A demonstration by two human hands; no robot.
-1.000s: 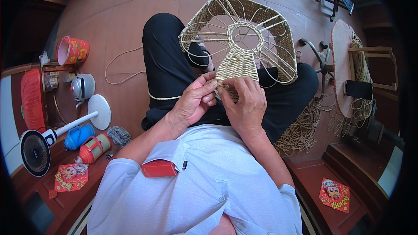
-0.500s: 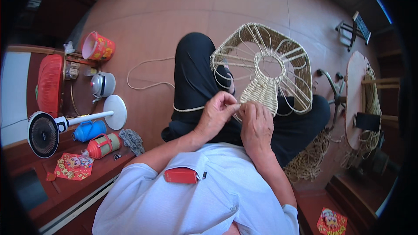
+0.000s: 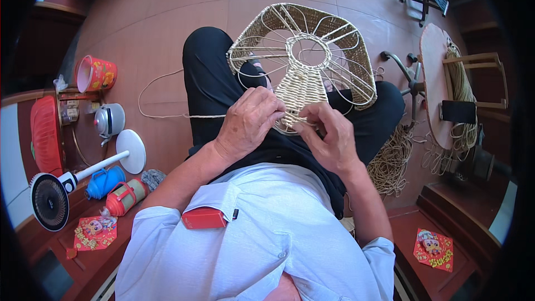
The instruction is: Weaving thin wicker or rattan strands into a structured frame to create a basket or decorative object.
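My left hand and right hand pinch cord at the near edge of the half-woven basket, over my legs; I'm apparently weaving, the next move likely needing tension.

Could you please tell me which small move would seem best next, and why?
I would probably pull the thin straw-coloured strands snug against the tan woven fan-shaped panel: the left hand and right hand pinch them at its lower edge, and the pale cord crossing the black trousers curves slackly on the reddish tiled floor.
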